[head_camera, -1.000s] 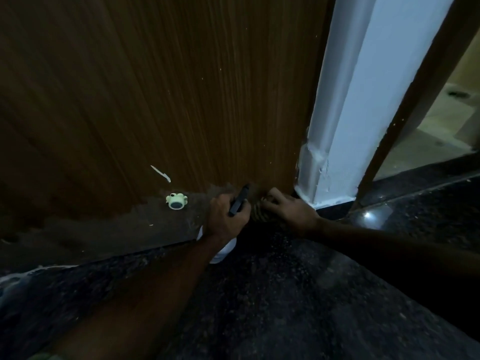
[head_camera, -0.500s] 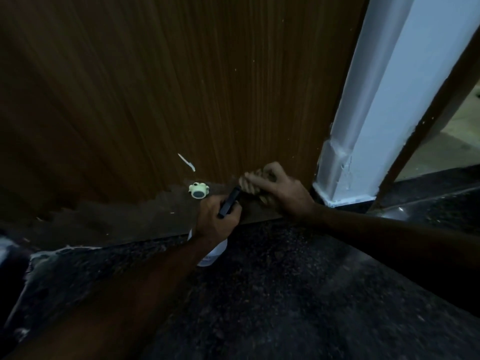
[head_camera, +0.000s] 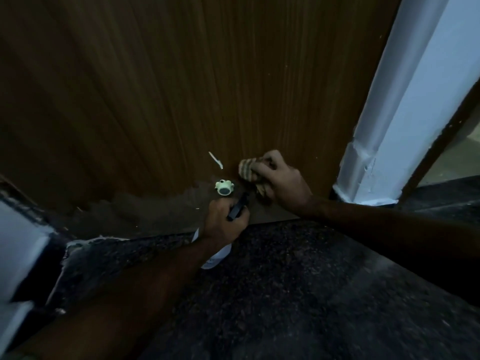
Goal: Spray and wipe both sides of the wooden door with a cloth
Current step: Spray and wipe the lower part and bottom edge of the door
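Right hand (head_camera: 281, 178) grips cloth (head_camera: 246, 170) low on door (head_camera: 207, 87); left hand (head_camera: 224, 220) holds spray bottle (head_camera: 217, 254). Best to wipe along grain, press flat, clear the doorstop (head_camera: 224, 187).

Dark speckled stone floor (head_camera: 298, 294) at the foot of the wooden door (head_camera: 181, 87).

The floor runs up to the door's worn bottom edge. At the right a white door frame (head_camera: 384, 141) stands on it; at the left its edge beside a white wall (head_camera: 18, 245) looks chipped and pale.
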Available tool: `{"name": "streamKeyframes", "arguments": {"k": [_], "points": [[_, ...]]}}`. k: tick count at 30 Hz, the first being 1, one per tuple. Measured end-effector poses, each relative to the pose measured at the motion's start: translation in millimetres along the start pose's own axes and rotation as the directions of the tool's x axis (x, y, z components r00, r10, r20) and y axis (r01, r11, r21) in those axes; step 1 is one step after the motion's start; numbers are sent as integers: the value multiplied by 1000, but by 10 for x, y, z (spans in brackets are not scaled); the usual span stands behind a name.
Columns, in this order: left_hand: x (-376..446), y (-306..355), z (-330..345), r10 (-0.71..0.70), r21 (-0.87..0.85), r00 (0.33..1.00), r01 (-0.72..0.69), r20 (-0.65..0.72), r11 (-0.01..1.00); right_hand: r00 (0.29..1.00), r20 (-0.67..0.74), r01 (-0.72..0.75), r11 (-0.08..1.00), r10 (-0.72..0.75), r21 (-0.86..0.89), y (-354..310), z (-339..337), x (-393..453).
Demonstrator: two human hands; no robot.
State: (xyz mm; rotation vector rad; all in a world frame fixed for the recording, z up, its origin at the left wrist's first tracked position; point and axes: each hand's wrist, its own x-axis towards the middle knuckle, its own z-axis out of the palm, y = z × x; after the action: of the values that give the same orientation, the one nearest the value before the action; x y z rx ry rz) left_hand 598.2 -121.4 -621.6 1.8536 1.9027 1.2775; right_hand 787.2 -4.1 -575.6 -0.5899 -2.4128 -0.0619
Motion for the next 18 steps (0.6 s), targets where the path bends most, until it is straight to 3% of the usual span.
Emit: {"name": "streamKeyframes", "arguments": {"k": [3,6,8,10,13,15,18], "points": [[-41,-10,-66,-25,50,1000,24,17,998,966,173,220,964,-193,-152,-10,242,-93],[-73,-10,-132,-54,68,998,53,14,996,901,416,213,961,-124,-175,-70,423,-235],[-76,-21,-181,-93,66,994,90,48,994,931,360,100,988,-52,-118,-124,371,-213],[-77,-32,-212,-133,77,987,126,89,989,984,158,-84,996,82,9,-187,235,-164],[-112,-119,-278,-217,162,971,200,99,966,961,-80,-252,955,266,159,-312,142,-103],[-135,-160,-335,-282,229,957,258,76,939,975,-84,-193,974,204,121,-325,181,-116],[-173,-238,-403,-234,194,969,214,85,958,991,130,-32,999,32,-7,-196,287,-190]]}}
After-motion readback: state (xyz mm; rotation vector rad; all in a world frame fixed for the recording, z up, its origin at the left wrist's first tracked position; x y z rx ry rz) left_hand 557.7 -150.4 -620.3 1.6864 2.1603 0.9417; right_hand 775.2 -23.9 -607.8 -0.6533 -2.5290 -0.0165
